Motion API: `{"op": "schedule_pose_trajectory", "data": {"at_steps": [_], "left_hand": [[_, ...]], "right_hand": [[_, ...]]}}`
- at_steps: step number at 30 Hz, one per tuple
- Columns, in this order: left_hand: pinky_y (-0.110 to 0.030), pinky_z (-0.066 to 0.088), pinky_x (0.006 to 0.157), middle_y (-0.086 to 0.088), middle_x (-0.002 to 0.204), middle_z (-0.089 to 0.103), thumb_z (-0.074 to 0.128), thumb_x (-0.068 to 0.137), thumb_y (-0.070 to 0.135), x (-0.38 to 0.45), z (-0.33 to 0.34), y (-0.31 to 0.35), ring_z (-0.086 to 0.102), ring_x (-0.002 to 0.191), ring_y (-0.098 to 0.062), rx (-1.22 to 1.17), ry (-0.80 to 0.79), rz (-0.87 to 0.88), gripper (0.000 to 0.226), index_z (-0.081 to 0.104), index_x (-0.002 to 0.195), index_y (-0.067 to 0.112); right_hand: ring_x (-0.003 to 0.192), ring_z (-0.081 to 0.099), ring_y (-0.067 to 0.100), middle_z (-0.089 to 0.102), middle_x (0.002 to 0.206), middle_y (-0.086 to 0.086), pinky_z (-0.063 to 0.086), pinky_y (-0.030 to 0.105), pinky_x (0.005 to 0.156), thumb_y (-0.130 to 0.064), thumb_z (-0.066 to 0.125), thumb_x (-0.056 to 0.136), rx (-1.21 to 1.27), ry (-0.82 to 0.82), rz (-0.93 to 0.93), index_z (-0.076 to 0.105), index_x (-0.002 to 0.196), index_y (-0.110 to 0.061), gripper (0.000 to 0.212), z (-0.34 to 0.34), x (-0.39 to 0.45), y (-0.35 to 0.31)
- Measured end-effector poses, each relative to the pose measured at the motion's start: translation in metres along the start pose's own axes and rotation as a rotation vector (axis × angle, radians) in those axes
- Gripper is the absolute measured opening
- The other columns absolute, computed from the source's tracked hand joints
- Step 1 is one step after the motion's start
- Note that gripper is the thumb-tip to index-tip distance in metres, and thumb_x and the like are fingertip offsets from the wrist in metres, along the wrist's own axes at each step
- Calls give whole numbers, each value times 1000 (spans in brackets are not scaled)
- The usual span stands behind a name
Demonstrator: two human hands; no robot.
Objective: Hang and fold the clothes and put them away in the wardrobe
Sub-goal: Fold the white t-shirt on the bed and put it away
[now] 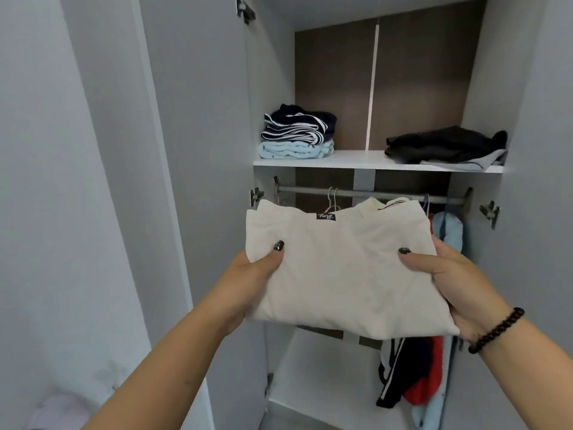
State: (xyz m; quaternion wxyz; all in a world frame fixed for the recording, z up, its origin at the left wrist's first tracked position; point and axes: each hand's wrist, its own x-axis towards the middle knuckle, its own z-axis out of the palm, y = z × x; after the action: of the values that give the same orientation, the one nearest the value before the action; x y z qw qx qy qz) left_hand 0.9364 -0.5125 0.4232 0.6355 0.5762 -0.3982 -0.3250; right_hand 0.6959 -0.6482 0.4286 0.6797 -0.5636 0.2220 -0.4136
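Hands: my left hand (248, 274) and right hand (449, 274) pinched the folded shirt (344, 274).
Shelf (356, 158): at 12 o'clock, two stacks.

On the folded cream garment (344, 274) you hold, a small black tag (326, 216) at the upper edge carries white script, upside down to you and too small to read.
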Motion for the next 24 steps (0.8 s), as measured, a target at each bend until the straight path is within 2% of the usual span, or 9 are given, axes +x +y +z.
{"op": "schedule_pose_trajectory", "data": {"at_steps": [6,9,11,13,17,21,24], "left_hand": [[-18,53,63,16,97,74,60,94,36,111,21,20,71,85,-3,49,-13,77,14,66,107,32],[-22,54,69,8,103,75,62,94,28,162,32,24,72,92,-10,33,-8,100,19,68,111,24],[-29,55,74,3,104,75,64,92,23,192,41,24,72,94,-16,3,14,103,19,69,111,20],[-33,54,74,3,98,76,64,91,18,222,51,24,73,89,-17,-19,54,112,15,71,103,23],[-31,51,65,6,82,76,63,91,24,287,72,34,73,75,-15,-28,112,144,10,72,87,23],[-29,46,62,10,74,74,63,90,30,364,101,56,68,77,-14,12,70,206,13,71,83,24],[-29,42,61,5,85,72,59,92,33,428,126,80,65,84,-16,125,-6,295,14,69,89,24]], "right_hand": [[92,71,29,73,107,6,58,43,65,-2,54,91,14,15,-62,64,116,-25,36,-25,97,-25],[94,70,31,73,107,6,56,51,77,-2,53,91,-5,44,-112,65,113,-26,34,-34,143,-40],[95,70,31,73,107,5,55,53,80,-3,53,92,-29,78,-149,64,116,-25,34,-39,167,-47],[93,71,30,73,106,5,57,50,77,-3,52,92,-59,98,-176,64,115,-23,32,-43,187,-51],[87,72,27,74,99,7,58,44,70,-6,55,91,-98,212,-217,65,109,-16,22,-57,227,-59],[82,73,23,75,95,6,56,32,56,-3,54,90,-83,332,-293,66,106,-15,23,-74,271,-64],[81,73,22,75,95,7,56,31,57,-1,54,89,-82,426,-375,68,100,-15,23,-87,304,-71]]}}
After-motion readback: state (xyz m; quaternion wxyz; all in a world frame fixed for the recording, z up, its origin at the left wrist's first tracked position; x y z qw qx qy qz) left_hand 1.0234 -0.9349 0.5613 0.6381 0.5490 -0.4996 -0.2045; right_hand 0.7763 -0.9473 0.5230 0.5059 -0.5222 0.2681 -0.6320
